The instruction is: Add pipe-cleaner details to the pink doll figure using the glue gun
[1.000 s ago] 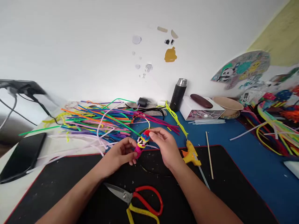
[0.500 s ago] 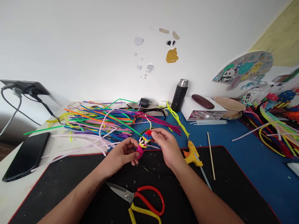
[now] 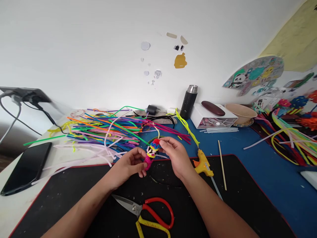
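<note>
A small pipe-cleaner figure is held up over the far edge of the black mat. It has a magenta body, a white and black face, a yellow band and a blue and red top. My left hand is closed on the magenta body, thumb in front. With thumb and fingers, my right hand pinches the red and blue top. Scissors with one red and one yellow handle lie on the mat below the hands. Right of my right hand rests a yellow glue gun with a glue stick in its back.
Many coloured pipe cleaners are heaped at the left back. A phone lies far left. Behind stand a black thermos, a white box and a bowl. A wooden stick lies right of the glue gun.
The view has shifted slightly. The figure looks a little more upright between my hands, and both hands keep their grip on it.
</note>
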